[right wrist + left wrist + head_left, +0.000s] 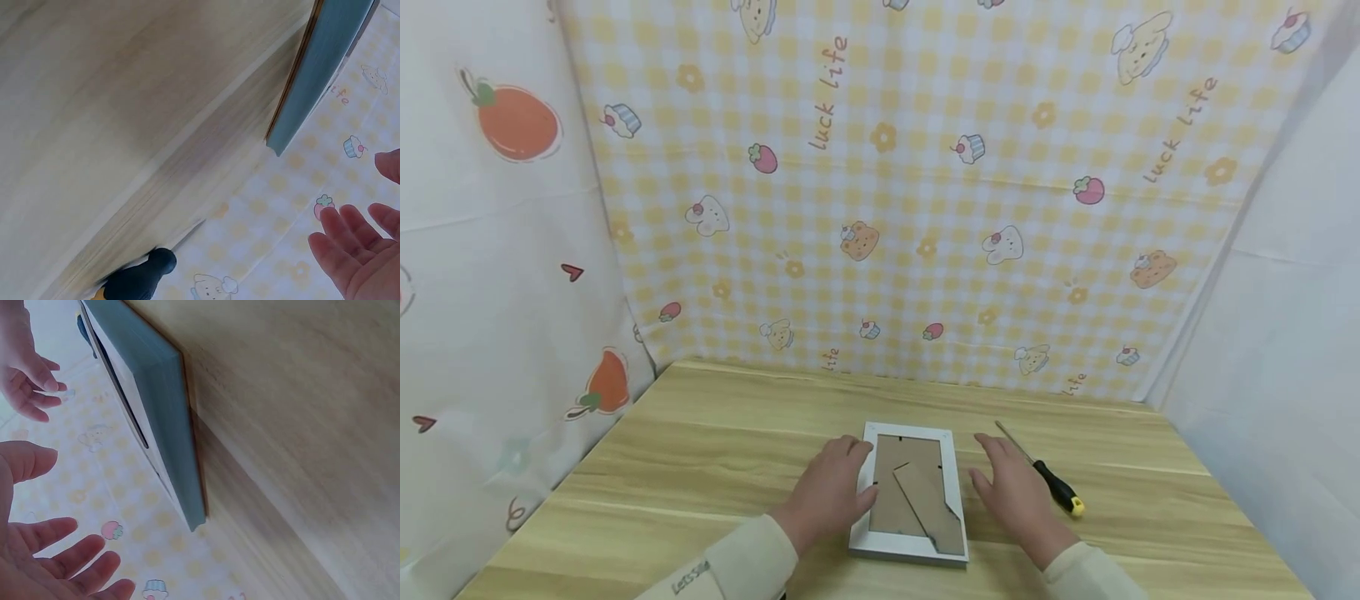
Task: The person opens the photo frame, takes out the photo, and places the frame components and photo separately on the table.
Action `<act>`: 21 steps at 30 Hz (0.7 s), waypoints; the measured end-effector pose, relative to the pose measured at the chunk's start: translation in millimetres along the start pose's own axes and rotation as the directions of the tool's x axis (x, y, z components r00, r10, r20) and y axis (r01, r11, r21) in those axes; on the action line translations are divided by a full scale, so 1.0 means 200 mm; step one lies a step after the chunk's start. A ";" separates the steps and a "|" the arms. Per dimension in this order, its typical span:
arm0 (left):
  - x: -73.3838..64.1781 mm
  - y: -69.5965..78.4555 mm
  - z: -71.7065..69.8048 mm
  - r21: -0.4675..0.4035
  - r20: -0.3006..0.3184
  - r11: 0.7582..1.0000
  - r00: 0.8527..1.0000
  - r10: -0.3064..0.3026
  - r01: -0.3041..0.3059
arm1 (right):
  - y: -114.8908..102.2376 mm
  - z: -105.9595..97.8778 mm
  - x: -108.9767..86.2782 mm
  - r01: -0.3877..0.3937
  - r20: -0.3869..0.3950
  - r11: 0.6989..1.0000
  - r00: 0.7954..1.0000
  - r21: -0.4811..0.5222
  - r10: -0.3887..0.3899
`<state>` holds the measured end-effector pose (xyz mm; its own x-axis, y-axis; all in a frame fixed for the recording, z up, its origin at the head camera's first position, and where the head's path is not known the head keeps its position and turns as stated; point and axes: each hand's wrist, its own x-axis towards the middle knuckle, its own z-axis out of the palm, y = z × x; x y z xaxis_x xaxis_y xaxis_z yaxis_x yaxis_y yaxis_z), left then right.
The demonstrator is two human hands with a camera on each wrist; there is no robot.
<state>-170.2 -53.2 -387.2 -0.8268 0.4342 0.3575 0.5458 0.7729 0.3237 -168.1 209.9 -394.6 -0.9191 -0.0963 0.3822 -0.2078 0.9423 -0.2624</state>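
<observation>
A picture frame (910, 545) with a white border lies back side up on the wooden table, its brown backing board and slanted stand flap showing. My left hand (829, 492) is over its left edge, fingers loosely bent. In the left wrist view the left hand (56, 556) holds nothing, and a gap shows between it and the frame's blue-green side (159, 406). To the right of the frame is my right hand (1017, 492), apart from it. The right wrist view shows the right hand (359, 256) with fingers spread and nothing in them.
A screwdriver (1058, 488) with a black and yellow handle lies on the table (700, 450) just right of my right hand, its shaft pointing away from me. Behind the table hangs a yellow checked cloth (917, 283), with white cloths at both sides.
</observation>
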 end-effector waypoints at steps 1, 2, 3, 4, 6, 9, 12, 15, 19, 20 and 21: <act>0.00 0.00 0.00 0.010 -0.014 1.000 1.000 0.015 -0.015 | 0.00 0.00 0.00 0.002 -0.002 1.000 1.000 0.001 -0.002; 0.00 0.01 0.00 0.020 -0.027 0.999 0.999 0.029 -0.028 | 0.01 -0.01 0.00 0.003 -0.005 1.000 1.000 0.003 -0.003; -0.01 0.01 0.00 0.029 -0.038 0.999 0.998 0.040 -0.039 | 0.01 -0.01 -0.01 0.003 -0.006 1.000 1.000 0.003 -0.003; -0.01 0.01 0.00 0.039 -0.047 0.998 0.998 0.052 -0.050 | 0.02 -0.01 -0.01 0.003 -0.006 1.000 1.000 0.003 -0.003; -0.01 0.02 0.00 0.054 -0.063 0.996 0.996 0.068 -0.065 | 0.02 -0.02 -0.01 0.001 -0.007 1.000 1.000 0.003 -0.001; -0.01 0.02 0.00 0.075 -0.081 0.993 0.992 0.093 -0.087 | 0.04 -0.02 -0.01 -0.002 -0.005 1.000 1.000 -0.001 0.002; -0.02 0.03 0.01 0.085 -0.094 0.991 0.989 0.112 -0.104 | 0.06 -0.02 -0.01 -0.012 0.002 1.000 1.000 -0.001 0.012; -0.02 0.05 0.02 0.094 -0.098 0.989 0.987 0.126 -0.116 | 0.07 -0.02 -0.01 -0.027 0.014 1.000 1.000 0.002 0.027; -0.03 0.08 0.02 0.117 -0.078 0.985 0.988 0.136 -0.127 | 0.08 -0.03 -0.02 -0.048 0.022 0.999 0.999 0.004 0.048; -0.03 0.09 0.02 0.123 -0.071 0.984 0.988 0.137 -0.127 | 0.09 -0.03 -0.02 -0.051 0.022 0.999 0.998 0.003 0.051; -0.03 0.09 0.02 0.128 -0.064 0.983 0.988 0.139 -0.130 | 0.09 -0.03 -0.02 -0.054 0.023 0.999 0.998 0.003 0.054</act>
<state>-156.5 -39.3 -386.9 -0.7327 0.5069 0.4540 0.6268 0.7626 0.1601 -166.2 229.5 -395.5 -0.9363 -0.0525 0.3472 -0.1587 0.9452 -0.2852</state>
